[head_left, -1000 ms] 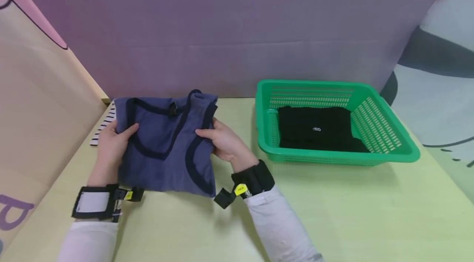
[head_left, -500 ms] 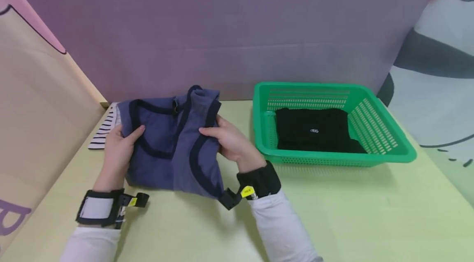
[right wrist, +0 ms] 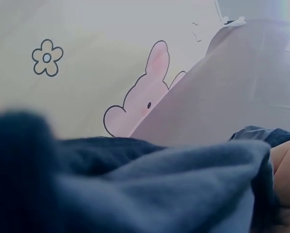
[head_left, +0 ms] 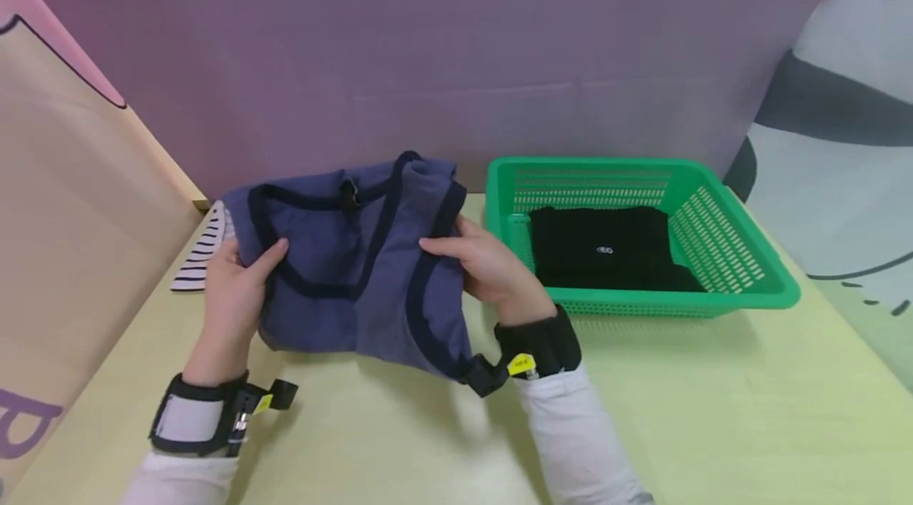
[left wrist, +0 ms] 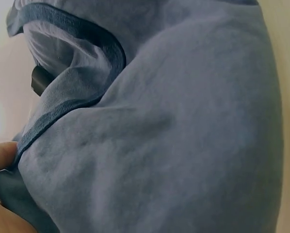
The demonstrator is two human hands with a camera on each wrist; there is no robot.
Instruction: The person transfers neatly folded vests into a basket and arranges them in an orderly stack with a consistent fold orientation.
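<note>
Hands are seen from above at a pale yellow-green table [head_left: 713, 410]. A folded blue-grey fabric garment with dark navy trim [head_left: 357, 267] is held between them, lifted slightly off the table at left of centre. Its left edge is gripped by the left hand [head_left: 231, 303], thumb on top; its right edge is pinched by the right hand [head_left: 492, 271], thumb over the trim. A green slotted plastic basket [head_left: 742, 243] stands just right of the garment, with a folded black garment [head_left: 606, 247] lying inside. A black-and-white striped cloth [head_left: 200, 255] lies behind the left hand, partly hidden. A purple wall [head_left: 428, 53] is seen behind.
</note>
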